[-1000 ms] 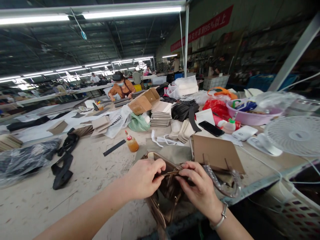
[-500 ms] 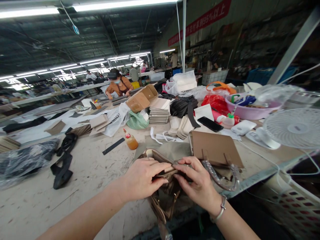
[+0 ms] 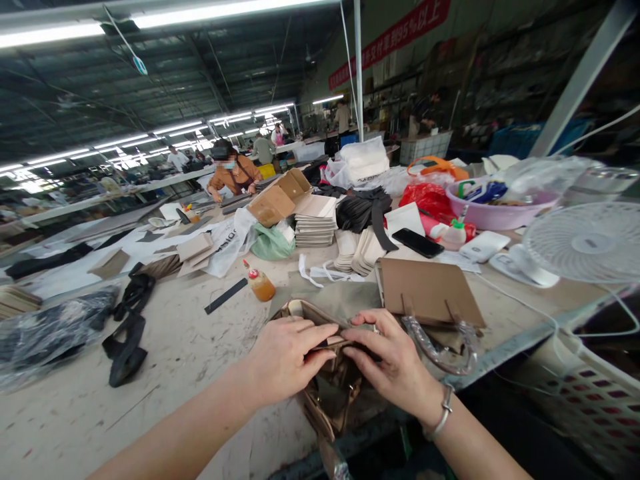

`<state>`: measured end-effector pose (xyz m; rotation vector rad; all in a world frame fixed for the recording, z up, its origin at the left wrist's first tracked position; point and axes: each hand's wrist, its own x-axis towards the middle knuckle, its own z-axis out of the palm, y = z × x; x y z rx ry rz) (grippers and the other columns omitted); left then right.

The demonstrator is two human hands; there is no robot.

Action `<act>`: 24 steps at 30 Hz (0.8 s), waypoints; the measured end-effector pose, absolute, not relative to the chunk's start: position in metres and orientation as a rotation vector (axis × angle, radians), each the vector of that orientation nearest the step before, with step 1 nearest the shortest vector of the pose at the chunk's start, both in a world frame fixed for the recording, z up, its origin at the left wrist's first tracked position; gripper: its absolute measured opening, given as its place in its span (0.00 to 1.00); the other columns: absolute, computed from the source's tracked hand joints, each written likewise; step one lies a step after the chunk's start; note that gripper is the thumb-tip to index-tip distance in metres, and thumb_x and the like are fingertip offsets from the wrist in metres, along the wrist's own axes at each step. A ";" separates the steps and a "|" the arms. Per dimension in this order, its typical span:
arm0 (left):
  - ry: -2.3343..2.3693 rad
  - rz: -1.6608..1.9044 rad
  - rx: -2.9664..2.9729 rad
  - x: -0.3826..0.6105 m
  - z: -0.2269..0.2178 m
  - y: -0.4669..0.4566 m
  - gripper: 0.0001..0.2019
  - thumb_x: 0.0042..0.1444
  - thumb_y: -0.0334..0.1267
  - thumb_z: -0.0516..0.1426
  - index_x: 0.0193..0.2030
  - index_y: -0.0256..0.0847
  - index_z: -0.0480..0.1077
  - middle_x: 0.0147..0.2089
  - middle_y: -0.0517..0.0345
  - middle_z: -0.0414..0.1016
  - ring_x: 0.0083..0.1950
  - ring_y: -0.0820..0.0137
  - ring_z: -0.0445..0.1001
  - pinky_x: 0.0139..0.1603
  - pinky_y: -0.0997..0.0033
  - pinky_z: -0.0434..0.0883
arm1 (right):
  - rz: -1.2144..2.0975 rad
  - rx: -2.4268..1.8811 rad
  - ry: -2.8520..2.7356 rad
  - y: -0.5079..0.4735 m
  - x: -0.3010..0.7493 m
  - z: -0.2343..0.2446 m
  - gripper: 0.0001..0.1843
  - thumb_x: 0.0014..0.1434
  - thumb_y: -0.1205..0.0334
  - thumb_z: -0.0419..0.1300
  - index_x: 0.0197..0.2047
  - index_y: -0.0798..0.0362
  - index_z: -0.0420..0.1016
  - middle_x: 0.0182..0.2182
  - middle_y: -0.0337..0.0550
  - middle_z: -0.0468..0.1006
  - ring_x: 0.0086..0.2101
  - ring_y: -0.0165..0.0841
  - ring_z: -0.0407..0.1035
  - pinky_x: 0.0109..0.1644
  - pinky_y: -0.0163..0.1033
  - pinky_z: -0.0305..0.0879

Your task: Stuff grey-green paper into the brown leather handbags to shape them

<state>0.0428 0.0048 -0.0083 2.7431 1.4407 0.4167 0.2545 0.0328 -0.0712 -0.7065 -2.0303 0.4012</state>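
A brown handbag lies at the table's front edge, its mouth turned up. My left hand pinches the bag's upper edge between thumb and fingers. Close beside it, my right hand grips the same edge, thumb below and fingers above. The fingertips of both hands almost meet, and part of the edge is hidden under them. Just behind the right hand rests a second brown bag with plastic-wrapped handles. To the upper left of the hands stands a glue bottle with a red cap, near a dark strip.
Stacks of beige panels, a phone and a pink basin crowd the far side. A white fan stands at right, above a slotted basket. Black straps lie left. A co-worker sits across the table.
Both hands keep their hold on the bag's edge, with only slight finger shifts. The whole view has tilted a little.
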 end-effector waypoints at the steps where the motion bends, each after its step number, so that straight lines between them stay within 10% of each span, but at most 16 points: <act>1: 1.441 0.434 2.731 0.043 -0.008 0.004 0.18 0.59 0.40 0.55 0.57 0.47 0.66 0.41 0.59 0.77 0.39 0.70 0.73 0.40 0.70 0.68 | 0.400 -0.709 -2.028 0.033 0.255 -0.072 0.12 0.59 0.67 0.57 0.46 0.48 0.73 0.44 0.46 0.67 0.46 0.37 0.64 0.48 0.43 0.67; 24: 1.458 0.419 2.599 0.052 -0.008 0.010 0.06 0.58 0.37 0.56 0.39 0.46 0.75 0.30 0.63 0.74 0.33 0.73 0.71 0.33 0.74 0.63 | 0.618 -0.678 -2.047 0.036 0.257 -0.071 0.10 0.62 0.72 0.50 0.38 0.52 0.72 0.45 0.47 0.64 0.46 0.32 0.64 0.47 0.37 0.64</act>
